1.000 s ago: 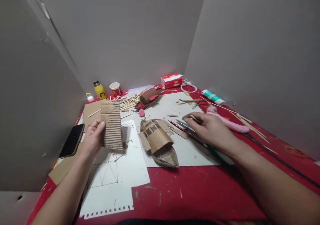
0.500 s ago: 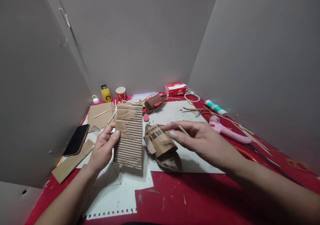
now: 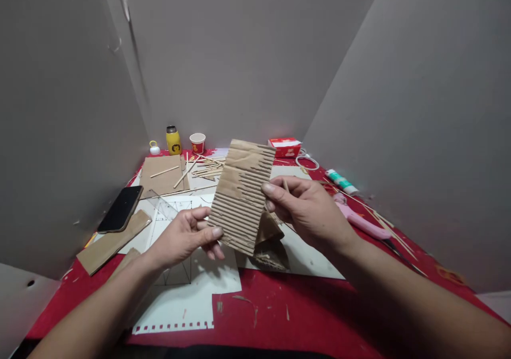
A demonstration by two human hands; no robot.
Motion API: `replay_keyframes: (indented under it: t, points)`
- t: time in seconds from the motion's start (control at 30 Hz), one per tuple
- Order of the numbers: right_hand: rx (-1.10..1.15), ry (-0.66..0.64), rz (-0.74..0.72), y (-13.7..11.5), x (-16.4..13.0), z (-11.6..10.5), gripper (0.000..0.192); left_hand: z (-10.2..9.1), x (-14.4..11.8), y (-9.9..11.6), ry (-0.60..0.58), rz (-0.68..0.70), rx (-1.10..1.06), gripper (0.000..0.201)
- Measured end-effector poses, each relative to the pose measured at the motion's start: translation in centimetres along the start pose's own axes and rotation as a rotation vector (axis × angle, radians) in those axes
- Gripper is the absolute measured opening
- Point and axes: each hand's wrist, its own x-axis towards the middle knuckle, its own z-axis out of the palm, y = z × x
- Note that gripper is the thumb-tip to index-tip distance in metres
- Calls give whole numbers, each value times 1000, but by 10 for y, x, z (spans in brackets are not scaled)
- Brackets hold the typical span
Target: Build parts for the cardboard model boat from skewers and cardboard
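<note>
A piece of corrugated cardboard (image 3: 242,199), its ridges bare except for a strip of smooth paper at upper left, is held up between both hands. My left hand (image 3: 191,236) pinches its lower left edge, thumb in front. My right hand (image 3: 305,205) grips its right edge between thumb and fingers; a thin wooden stick (image 3: 286,185) also pokes up from these fingers. Behind and below the sheet lies a small cardboard boat-like model (image 3: 273,247), mostly hidden by the sheet and my right hand.
A pink glue gun (image 3: 365,222) and a white-green tube (image 3: 341,182) lie on the right. At left are a phone (image 3: 121,210) and cardboard strips (image 3: 114,242). Wooden sticks (image 3: 207,168), a yellow bottle (image 3: 173,141), a paper cup (image 3: 197,143) and a red tissue box (image 3: 285,148) sit behind.
The corrugated cardboard has moved right and tilted, now in front of the boat-like model. My right hand has left the model and taken hold of the sheet's right edge.
</note>
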Motion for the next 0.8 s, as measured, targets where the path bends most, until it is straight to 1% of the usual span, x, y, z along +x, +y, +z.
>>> replay_keyframes:
  t: [0.07,0.13,0.2,0.3,0.4,0.47,0.53,0.63,0.7,0.8]
  points:
    - [-45,-2,-9,0,-4,-2,32,-1,1,0,36,14,9,23]
    - [-68,35,-25,-1,-9,-7,32,-5,3,0,101,67,-11,21]
    - [-52,118,-31,-3,-15,-17,34,-10,5,2,186,141,-52,22]
    - [-16,283,-56,-7,-25,-37,34,-18,8,8,308,229,-122,28]
    - [-20,435,-55,-8,-34,-58,32,-22,11,13,389,254,-165,31]
    - [-20,495,-29,-2,-40,-70,30,-22,12,15,420,254,-165,31]
    - [-58,508,-5,7,-46,-79,28,-22,14,15,440,250,-150,31]
    - [-220,461,27,24,-54,-86,31,-23,17,11,447,235,-130,31]
    - [-302,426,36,32,-58,-87,36,-23,20,8,440,228,-122,31]
    - [-346,404,44,38,-62,-85,43,-24,22,3,430,216,-112,32]
